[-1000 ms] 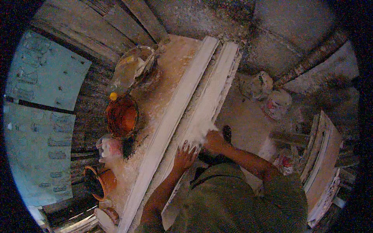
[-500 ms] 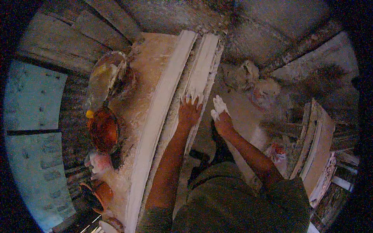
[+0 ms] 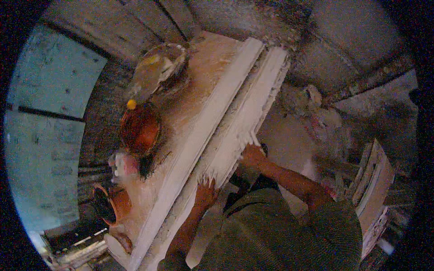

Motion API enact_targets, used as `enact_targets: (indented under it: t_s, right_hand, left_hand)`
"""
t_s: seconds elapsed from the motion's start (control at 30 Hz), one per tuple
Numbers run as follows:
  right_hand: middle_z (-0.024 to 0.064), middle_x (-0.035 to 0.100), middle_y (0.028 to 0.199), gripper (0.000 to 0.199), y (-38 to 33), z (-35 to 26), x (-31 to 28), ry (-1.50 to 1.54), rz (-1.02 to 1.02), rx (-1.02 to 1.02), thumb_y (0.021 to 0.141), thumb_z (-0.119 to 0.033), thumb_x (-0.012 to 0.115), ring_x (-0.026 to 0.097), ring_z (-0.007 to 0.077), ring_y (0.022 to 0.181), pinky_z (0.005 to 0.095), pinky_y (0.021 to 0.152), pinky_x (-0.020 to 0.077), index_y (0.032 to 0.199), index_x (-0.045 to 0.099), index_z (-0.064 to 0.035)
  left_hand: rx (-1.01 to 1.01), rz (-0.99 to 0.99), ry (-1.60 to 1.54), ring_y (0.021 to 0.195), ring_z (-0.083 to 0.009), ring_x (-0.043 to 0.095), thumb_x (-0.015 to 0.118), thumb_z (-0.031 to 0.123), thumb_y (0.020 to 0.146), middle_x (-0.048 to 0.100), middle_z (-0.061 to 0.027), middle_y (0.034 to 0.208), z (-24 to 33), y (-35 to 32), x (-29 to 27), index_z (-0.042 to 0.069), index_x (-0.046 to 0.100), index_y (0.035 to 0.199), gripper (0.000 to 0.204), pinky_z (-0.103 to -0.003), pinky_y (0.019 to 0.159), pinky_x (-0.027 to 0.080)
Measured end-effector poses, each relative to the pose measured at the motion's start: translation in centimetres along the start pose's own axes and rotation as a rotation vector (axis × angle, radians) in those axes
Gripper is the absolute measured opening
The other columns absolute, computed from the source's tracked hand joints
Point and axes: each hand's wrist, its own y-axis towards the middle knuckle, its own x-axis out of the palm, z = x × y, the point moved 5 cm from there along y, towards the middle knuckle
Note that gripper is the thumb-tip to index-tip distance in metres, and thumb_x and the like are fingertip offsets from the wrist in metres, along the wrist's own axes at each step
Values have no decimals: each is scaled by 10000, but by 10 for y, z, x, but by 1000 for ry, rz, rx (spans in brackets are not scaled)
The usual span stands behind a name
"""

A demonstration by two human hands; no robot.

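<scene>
Two long, pale white strips point(image 3: 205, 122) lie side by side along the table, a dark gap between them. Their material I cannot make out. My left hand point(image 3: 206, 194) lies on the nearer part of the right strip point(image 3: 266, 79), its white-coated fingers spread. Farther up, my right hand point(image 3: 252, 154) rests at that strip's right edge with its fingers stretched over it, also coated white. Neither hand shows anything gripped in it.
Along the left of the brown table point(image 3: 212, 54) stand a large round basin point(image 3: 169, 74), a reddish-brown bowl point(image 3: 141, 131), a pink and white bundle point(image 3: 124, 165) and a tipped clay pot point(image 3: 120, 203). Boards point(image 3: 373, 176) lean at the right.
My left hand has drawn back toward me along the right strip. My right hand has come from the air beside the table onto its edge. The view has turned.
</scene>
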Motion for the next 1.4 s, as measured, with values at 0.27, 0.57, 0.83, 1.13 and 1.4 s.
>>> enact_targets:
  t_s: [0.27, 0.57, 0.83, 1.13, 1.4]
  right_hand:
    - [301, 652, 1178, 632, -68, -137, 44, -184, -428, -462, 978, -489, 458, 659, 427, 1071, 598, 925, 528, 1090, 688, 89]
    - [356, 573, 1303, 612, -6, -118, -42, 92, 9, -38, 976, -475, 507, 605, 482, 1168, 586, 987, 492, 1142, 666, 93]
    - [343, 552, 1356, 666, 71, 16, -108, 13, 150, 210, 973, -511, 487, 566, 470, 1238, 592, 1046, 441, 1247, 626, 79]
    - [309, 656, 1114, 587, 177, 229, -189, -41, 460, 169, 979, -495, 473, 637, 479, 1027, 595, 923, 500, 1022, 701, 45]
    - [262, 673, 994, 424, 194, 305, -142, -17, 341, 88, 895, -389, 634, 649, 445, 947, 554, 902, 509, 989, 681, 22]
  left_hand:
    - [-2, -67, -17, 1489, -455, 242, 449, 482, 1011, 411, -246, 1534, -16, -77, 19, 112, 499, 1469, 591, -616, 1215, 153]
    - [144, -43, 108, 1499, -378, 263, 426, 506, 1026, 483, -170, 1500, -1, -35, -3, 221, 577, 1421, 510, -621, 1200, 203]
    - [164, 90, 26, 1527, -259, 236, 426, 514, 1029, 507, -99, 1499, 50, 91, -49, 251, 594, 1409, 491, -561, 1232, 159]
    - [187, 47, 107, 1533, -267, 214, 354, 525, 1045, 437, -94, 1563, 93, 314, -101, 246, 579, 1427, 524, -554, 1238, 118]
    - [23, 152, 8, 1513, -368, 227, 411, 516, 1029, 425, -159, 1558, 102, 400, -106, 178, 530, 1467, 567, -595, 1230, 106]
